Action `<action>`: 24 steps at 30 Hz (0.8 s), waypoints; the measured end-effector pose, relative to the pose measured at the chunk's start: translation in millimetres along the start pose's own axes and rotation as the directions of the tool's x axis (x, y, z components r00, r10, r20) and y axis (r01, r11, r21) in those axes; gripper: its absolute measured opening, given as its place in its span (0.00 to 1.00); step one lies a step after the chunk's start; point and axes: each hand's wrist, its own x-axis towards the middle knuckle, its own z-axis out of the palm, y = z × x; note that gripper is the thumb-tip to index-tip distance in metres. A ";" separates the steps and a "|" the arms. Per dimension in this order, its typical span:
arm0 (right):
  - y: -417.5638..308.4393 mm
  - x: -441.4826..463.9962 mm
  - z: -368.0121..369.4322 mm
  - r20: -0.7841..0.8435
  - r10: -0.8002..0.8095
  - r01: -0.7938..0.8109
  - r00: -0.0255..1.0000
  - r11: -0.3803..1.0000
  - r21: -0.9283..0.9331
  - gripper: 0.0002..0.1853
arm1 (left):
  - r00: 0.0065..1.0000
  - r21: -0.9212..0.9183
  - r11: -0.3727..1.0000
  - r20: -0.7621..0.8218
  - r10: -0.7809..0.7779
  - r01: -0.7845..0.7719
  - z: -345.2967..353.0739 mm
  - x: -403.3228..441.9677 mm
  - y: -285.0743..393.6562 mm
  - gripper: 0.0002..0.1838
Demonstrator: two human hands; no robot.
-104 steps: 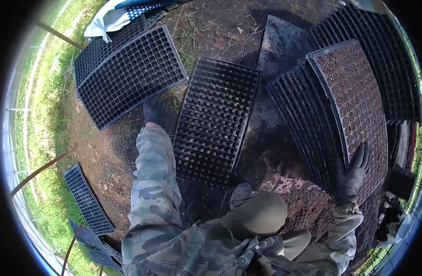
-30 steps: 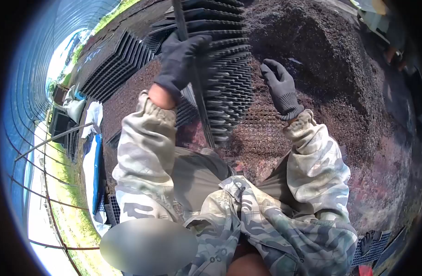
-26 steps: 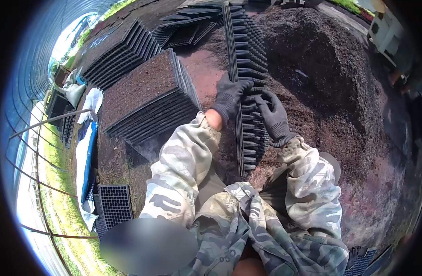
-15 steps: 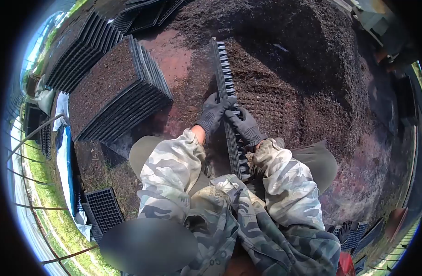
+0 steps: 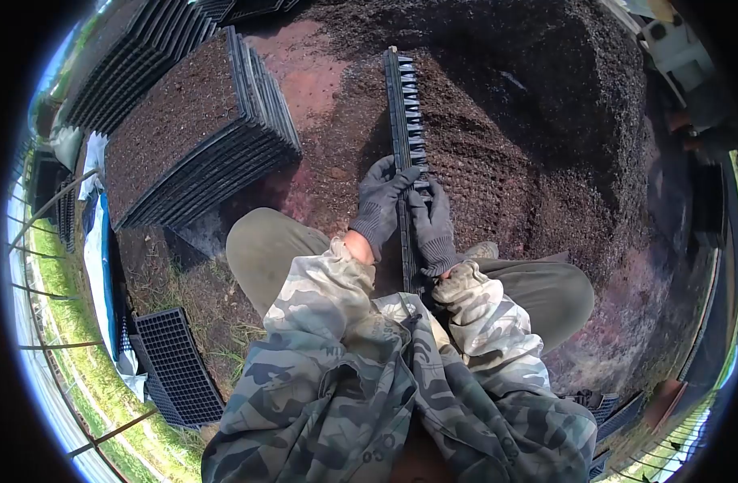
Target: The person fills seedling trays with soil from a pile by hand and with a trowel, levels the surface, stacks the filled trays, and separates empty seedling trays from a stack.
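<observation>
Between my knees a narrow bundle of black cell trays stands on edge, its rims to the left and its cell bottoms to the right. Gloved in dark grey, my left hand is closed on the rims about midway along. My right hand is closed on the cell side just opposite, and the fingertips of both hands nearly meet. The trays' lower end reaches my jacket. Right beside them lies dark soil with rows of small dents pressed into it.
A stack of soil-filled trays stands at the left, with another stack behind it. Empty trays lie at the lower left. A high soil heap rises at the back right. Part of another person shows at the right edge.
A thick fan of trays has narrowed to a thin upright bundle. My right hand has come in from the right and closed on it. The view has shifted, too.
</observation>
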 end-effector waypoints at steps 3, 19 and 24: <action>1.3 2.2 1.3 0.040 -0.025 0.023 0.999 0.998 0.053 0.34 | 0.997 -0.086 0.994 0.035 -0.070 0.073 -3.1 2.2 3.8 0.20; 19.6 6.1 11.0 -0.028 -0.197 0.193 0.980 0.976 -0.100 0.32 | 0.994 -0.060 0.995 0.087 -0.069 0.074 -27.6 3.6 2.4 0.18; 11.8 12.1 -0.4 -0.036 -0.303 0.299 0.952 0.950 -0.096 0.40 | 0.994 0.213 0.977 0.109 -0.007 -0.016 -8.2 -6.7 8.9 0.18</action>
